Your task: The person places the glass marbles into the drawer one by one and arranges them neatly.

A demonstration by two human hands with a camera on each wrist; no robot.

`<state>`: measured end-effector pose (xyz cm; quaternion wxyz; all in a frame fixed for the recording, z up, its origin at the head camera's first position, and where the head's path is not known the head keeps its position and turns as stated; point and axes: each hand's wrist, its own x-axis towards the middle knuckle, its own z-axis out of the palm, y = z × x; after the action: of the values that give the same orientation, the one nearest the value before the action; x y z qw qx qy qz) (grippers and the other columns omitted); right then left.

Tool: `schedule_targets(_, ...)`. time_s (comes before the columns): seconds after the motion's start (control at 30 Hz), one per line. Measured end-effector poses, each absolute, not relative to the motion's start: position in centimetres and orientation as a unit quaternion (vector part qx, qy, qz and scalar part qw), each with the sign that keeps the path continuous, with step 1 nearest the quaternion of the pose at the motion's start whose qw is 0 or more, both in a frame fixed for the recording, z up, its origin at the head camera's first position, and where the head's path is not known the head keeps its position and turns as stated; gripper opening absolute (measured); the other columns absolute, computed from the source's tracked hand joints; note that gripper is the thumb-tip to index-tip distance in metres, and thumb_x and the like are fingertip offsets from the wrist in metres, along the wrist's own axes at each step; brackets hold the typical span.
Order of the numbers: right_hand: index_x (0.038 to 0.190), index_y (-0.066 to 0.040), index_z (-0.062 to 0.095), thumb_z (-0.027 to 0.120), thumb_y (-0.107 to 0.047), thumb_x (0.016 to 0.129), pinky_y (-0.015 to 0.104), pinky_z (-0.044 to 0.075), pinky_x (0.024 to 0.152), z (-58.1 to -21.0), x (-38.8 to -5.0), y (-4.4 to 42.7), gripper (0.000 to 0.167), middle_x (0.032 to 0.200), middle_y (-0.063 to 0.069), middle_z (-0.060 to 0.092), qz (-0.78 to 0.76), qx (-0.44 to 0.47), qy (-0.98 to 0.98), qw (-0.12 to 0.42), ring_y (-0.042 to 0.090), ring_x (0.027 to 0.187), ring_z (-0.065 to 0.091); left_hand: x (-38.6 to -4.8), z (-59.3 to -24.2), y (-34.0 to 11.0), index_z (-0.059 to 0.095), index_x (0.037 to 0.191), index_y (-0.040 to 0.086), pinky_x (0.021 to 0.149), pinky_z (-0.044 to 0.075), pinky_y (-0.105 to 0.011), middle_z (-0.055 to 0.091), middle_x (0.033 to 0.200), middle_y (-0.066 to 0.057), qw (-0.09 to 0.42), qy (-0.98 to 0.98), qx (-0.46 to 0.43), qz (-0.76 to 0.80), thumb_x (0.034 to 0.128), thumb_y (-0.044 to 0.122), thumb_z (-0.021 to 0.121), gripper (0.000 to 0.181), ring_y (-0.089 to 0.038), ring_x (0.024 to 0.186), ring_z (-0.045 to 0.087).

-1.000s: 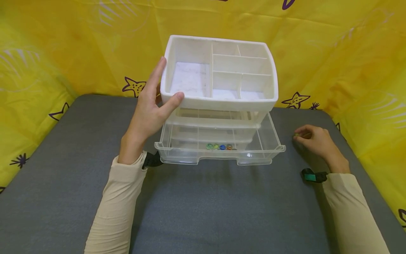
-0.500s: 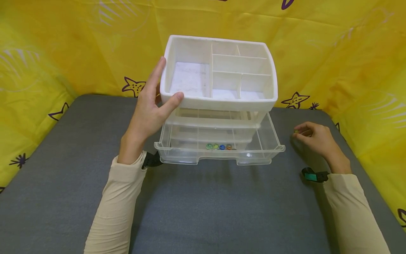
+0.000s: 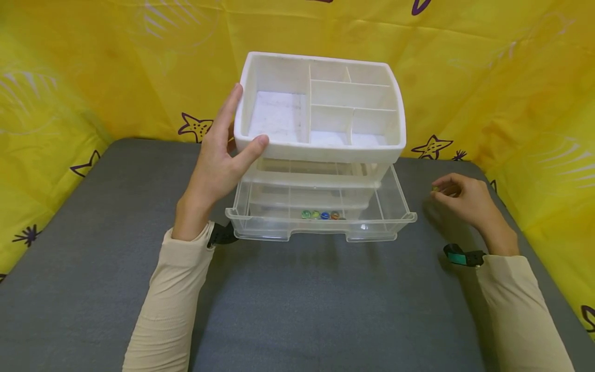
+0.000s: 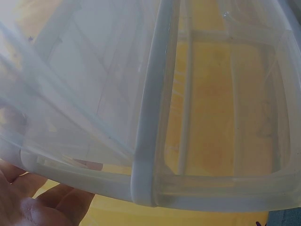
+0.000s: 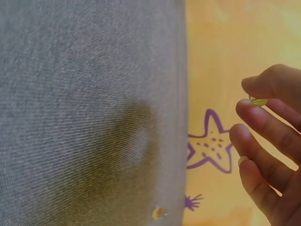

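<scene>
A white plastic drawer organizer (image 3: pixel 321 152) stands in the middle of the grey table in the head view, its top divided into compartments. My left hand (image 3: pixel 216 160) grips the left end of its top, thumb over the front rim and fingers along the side. A clear lower drawer (image 3: pixel 279 230) is pulled out, with several glass marbles (image 3: pixel 326 215) in a row inside. To the right, my right hand (image 3: pixel 467 201) pinches a yellow-green marble (image 5: pixel 258 101) between thumb and index finger, raised off the table in the right wrist view.
Another small marble (image 5: pixel 160 213), orange and white, lies on the table near its edge in the right wrist view. Yellow patterned cloth (image 3: pixel 465 62) hangs behind and beside the grey table (image 3: pixel 325 310).
My right hand has risen a little and shifted slightly toward the back with the marble pinched in it. The left hand, organizer and drawer stay essentially where they were.
</scene>
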<state>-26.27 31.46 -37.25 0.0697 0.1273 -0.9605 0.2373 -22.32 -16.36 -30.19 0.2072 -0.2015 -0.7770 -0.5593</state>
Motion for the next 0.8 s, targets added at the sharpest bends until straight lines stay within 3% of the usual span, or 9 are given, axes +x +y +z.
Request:
schedule_targets(0.4,0.103,-0.004,0.071,0.073,-0.014,0.087,0.012,0.044,0.055,-36.3,-25.8,30.4,0.018,0.089,0.02,0.073,0.251,0.126,-0.956,0.089,-0.011,0.062,0.052,-22.3,-30.2,-16.3,0.025,0.158,0.016,0.091,0.054,-0.024,0.029,0.162,0.003,0.212,-0.771,-0.206,-0.564,0.0906,0.012,0.066,0.079,-0.018,0.118,0.054)
schedule_targets(0.8,0.1,-0.003,0.073,0.077,-0.01,0.085,0.001,0.039,0.062,-34.7,-24.8,28.8,0.017,0.089,0.019,0.073,0.254,0.154,-0.947,0.121,-0.018,0.068,0.05,-22.3,-30.2,-16.3,0.026,0.158,0.016,0.089,0.053,-0.02,0.029,0.162,0.003,0.212,-0.771,-0.206,-0.564,0.0907,0.011,0.066,0.079,-0.019,0.116,0.054)
